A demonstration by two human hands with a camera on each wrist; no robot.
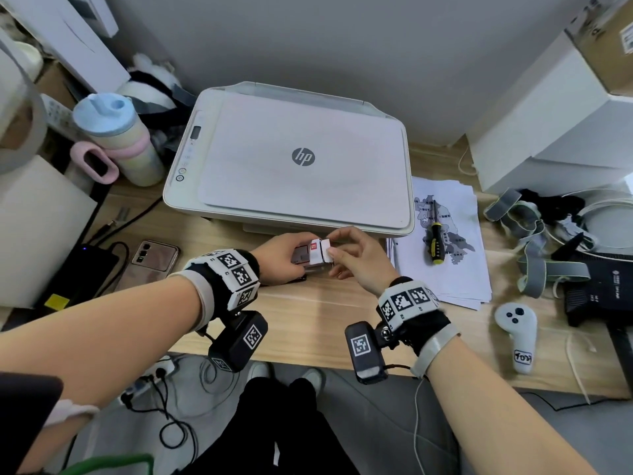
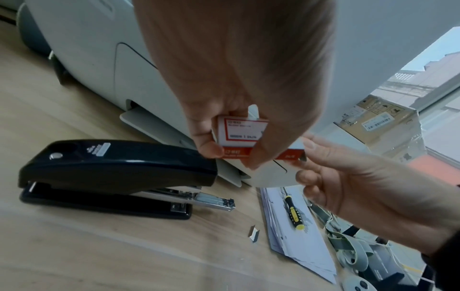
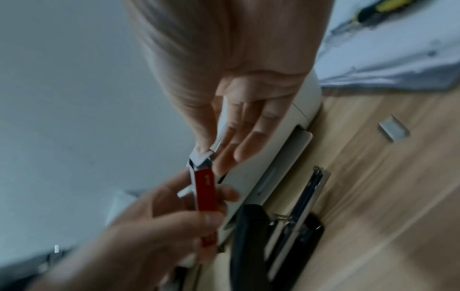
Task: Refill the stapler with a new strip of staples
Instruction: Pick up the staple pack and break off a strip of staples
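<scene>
My left hand (image 1: 301, 256) grips a small red and white staple box (image 2: 241, 133) just above the desk in front of the printer. My right hand (image 1: 334, 250) pinches the white end flap (image 3: 201, 157) of that box between thumb and fingers. Below the hands lies the black stapler (image 2: 112, 167), its metal staple tray (image 2: 214, 200) slid out at the front. In the head view the hands hide most of the stapler (image 1: 301, 278). A short piece of staple strip (image 2: 254, 233) lies loose on the wood near it.
A white printer (image 1: 294, 159) stands right behind the hands. Printed sheets (image 1: 445, 269) with a yellow and black screwdriver (image 1: 435, 245) lie to the right, a phone (image 1: 154, 257) to the left. Straps, a black box and a white controller (image 1: 517, 334) fill the right side.
</scene>
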